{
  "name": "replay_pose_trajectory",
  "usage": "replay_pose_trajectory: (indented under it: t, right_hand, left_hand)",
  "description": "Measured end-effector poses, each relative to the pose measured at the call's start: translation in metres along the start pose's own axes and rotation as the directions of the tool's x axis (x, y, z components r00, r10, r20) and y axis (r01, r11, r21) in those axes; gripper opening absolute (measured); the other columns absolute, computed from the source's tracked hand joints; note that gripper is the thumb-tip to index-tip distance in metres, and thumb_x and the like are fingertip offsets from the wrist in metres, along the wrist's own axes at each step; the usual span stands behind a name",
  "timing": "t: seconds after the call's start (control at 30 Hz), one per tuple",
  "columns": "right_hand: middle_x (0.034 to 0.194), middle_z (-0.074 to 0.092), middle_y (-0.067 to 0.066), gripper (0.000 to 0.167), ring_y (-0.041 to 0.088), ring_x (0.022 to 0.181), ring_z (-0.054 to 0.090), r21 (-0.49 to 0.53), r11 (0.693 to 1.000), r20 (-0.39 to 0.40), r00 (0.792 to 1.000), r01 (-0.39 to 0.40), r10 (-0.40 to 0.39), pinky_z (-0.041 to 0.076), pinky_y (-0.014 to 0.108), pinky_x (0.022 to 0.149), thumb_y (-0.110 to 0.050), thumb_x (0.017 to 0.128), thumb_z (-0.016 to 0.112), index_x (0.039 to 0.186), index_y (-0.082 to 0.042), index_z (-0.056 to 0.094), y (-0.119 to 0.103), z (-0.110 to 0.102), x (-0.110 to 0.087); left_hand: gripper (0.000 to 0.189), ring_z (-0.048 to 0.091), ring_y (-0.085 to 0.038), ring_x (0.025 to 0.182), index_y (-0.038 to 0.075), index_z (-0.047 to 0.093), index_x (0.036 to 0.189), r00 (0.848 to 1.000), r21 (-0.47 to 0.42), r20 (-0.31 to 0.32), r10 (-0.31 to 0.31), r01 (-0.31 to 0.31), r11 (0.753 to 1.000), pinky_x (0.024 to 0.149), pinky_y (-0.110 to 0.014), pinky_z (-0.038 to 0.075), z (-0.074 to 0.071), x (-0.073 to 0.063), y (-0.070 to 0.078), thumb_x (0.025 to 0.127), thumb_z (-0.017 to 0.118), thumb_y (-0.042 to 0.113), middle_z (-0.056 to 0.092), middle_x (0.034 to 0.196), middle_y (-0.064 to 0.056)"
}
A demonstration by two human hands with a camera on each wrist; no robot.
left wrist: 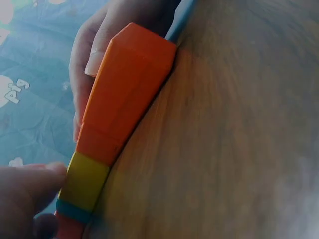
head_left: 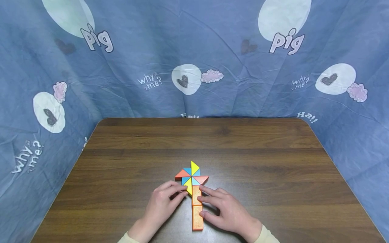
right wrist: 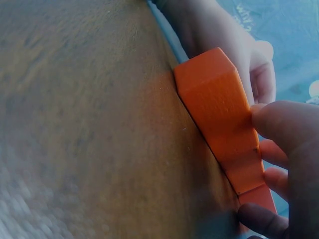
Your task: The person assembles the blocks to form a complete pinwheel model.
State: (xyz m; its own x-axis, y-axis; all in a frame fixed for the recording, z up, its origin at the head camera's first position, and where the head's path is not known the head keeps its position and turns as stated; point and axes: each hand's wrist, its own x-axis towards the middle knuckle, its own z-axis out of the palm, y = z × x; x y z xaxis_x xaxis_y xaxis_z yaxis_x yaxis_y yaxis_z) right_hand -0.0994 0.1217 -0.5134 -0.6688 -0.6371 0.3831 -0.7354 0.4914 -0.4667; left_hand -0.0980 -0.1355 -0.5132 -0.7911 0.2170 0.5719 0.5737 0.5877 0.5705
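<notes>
Several small triangular blocks form a pinwheel (head_left: 191, 176) in red, yellow and blue on the table. Two orange rectangular blocks lie end to end below it: the upper block (head_left: 196, 195) meets the pinwheel, and the lower block (head_left: 197, 217) extends toward the person. My left hand (head_left: 164, 199) touches the lower yellow triangle (head_left: 189, 187) from the left with its fingertips. On the other side, my right hand (head_left: 226, 207) rests its fingertips along the right edges of the orange blocks, the thumb on the lower one. In the right wrist view, fingertips touch the orange block's (right wrist: 219, 109) edge.
The brown wood-grain table (head_left: 267, 162) extends behind the blocks and to both sides. A blue printed cloth (head_left: 237, 91) hangs around its back and sides.
</notes>
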Motion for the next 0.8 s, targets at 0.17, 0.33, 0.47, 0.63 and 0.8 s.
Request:
replay_pose_trajectory:
  t: [0.17,0.33,0.47,0.63,0.8]
  right_hand:
    - [0.145,0.05,-0.009,0.037,0.005,0.103,0.058,-0.001,1.0,0.0,1.0,0.01,-0.01,0.048,0.025,0.087,-0.045,0.093,0.065,0.124,-0.024,0.07,0.001,0.001,0.0]
    - [0.145,0.05,-0.006,0.037,0.006,0.101,0.059,0.0,0.999,-0.003,0.999,0.034,-0.034,0.048,0.026,0.086,-0.044,0.094,0.065,0.124,-0.022,0.07,0.002,0.002,0.0]
    - [0.146,0.049,-0.007,0.038,0.006,0.1,0.058,-0.003,0.999,0.003,0.999,0.032,-0.032,0.048,0.025,0.085,-0.044,0.094,0.065,0.125,-0.022,0.07,0.002,0.001,-0.001]
    - [0.147,0.049,-0.008,0.038,0.005,0.099,0.058,-0.01,0.999,-0.003,1.0,0.031,-0.031,0.047,0.024,0.085,-0.045,0.094,0.065,0.125,-0.023,0.07,0.002,0.001,0.0]
    - [0.146,0.049,-0.008,0.037,0.004,0.098,0.058,-0.012,0.999,-0.012,0.999,0.039,-0.039,0.047,0.024,0.085,-0.044,0.094,0.066,0.124,-0.023,0.07,0.001,0.001,0.0]
  left_hand:
    - [0.018,0.057,-0.002,0.065,0.014,0.078,0.095,0.993,-0.133,-0.042,-0.107,0.101,0.986,0.057,-0.014,0.045,-0.005,-0.004,-0.003,0.079,0.084,0.009,0.066,0.084,0.009]
    - [0.017,0.056,-0.004,0.064,0.018,0.077,0.093,0.981,-0.158,-0.062,-0.183,0.172,0.972,0.056,-0.017,0.045,-0.008,-0.006,-0.009,0.08,0.083,0.01,0.063,0.08,0.012]
    - [0.015,0.055,-0.005,0.064,0.019,0.077,0.093,0.974,-0.154,-0.06,-0.217,0.206,0.966,0.056,-0.018,0.045,-0.008,-0.007,-0.011,0.08,0.083,0.013,0.062,0.079,0.013]
    - [0.017,0.055,-0.005,0.063,0.019,0.077,0.09,0.967,-0.152,-0.065,-0.246,0.234,0.96,0.056,-0.018,0.045,-0.008,-0.006,-0.012,0.079,0.084,0.009,0.06,0.077,0.016]
    - [0.022,0.054,-0.005,0.063,0.023,0.076,0.087,0.967,-0.156,-0.076,-0.243,0.229,0.961,0.056,-0.018,0.044,-0.008,-0.006,-0.01,0.077,0.084,0.005,0.06,0.076,0.017]
